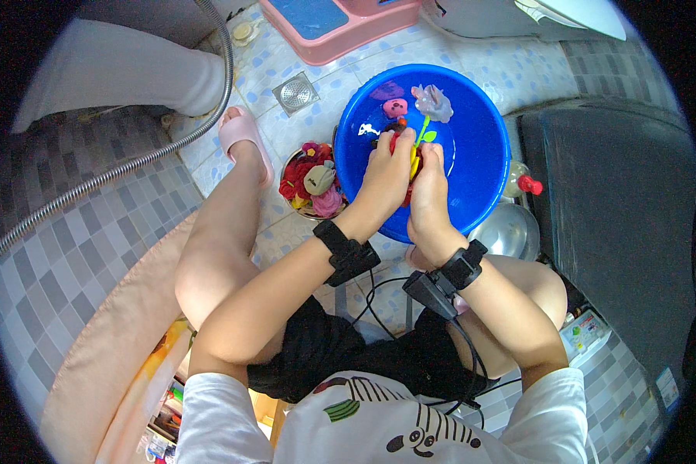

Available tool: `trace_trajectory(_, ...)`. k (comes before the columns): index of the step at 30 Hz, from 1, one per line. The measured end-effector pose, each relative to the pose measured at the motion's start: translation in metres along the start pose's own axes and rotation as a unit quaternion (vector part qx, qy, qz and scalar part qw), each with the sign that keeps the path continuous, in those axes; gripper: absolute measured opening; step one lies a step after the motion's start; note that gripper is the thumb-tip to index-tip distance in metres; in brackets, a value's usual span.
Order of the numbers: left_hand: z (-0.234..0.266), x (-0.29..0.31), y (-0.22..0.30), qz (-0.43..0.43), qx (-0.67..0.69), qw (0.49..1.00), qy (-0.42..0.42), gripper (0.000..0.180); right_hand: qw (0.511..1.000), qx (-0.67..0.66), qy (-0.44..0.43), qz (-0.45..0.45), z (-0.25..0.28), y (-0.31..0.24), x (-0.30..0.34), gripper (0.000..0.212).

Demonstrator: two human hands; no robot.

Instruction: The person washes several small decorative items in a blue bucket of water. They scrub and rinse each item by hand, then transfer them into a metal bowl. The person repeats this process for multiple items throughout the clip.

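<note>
Both my hands reach over a blue basin holding some water. My left hand and my right hand are closed together around a toy flower with a pale lilac head, green stem and leaves. Yellow and red pieces show between the fingers; whether they belong to the flower I cannot tell. Past my left fingertips, a pink toy piece lies in the basin near a small dark and orange-red thing, partly hidden by the hand.
Left of the basin stands a metal bowl with red flowers, a pink rose and a beige round piece. A red-capped bottle and a metal basin are on the right. Farther off are a pink stool, floor drain and hose.
</note>
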State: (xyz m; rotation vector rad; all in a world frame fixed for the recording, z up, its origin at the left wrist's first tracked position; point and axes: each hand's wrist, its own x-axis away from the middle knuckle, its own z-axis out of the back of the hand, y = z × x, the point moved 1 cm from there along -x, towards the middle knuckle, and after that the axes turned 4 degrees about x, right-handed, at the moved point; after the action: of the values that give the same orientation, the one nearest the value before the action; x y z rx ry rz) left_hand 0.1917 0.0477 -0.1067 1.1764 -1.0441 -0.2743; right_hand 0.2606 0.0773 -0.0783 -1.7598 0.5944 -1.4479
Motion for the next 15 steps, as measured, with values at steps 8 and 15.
trace_trajectory(8,0.004,0.005,-0.009,0.053,0.014,0.998,0.017,0.069,0.994,0.071,0.073,0.029,-0.006,0.016,0.003,0.038)
trace_trajectory(15,0.009,0.006,0.017,0.04,0.069,0.996,0.029,0.05,0.997,-0.062,0.005,-0.039,-0.007,0.01,0.002,0.037)
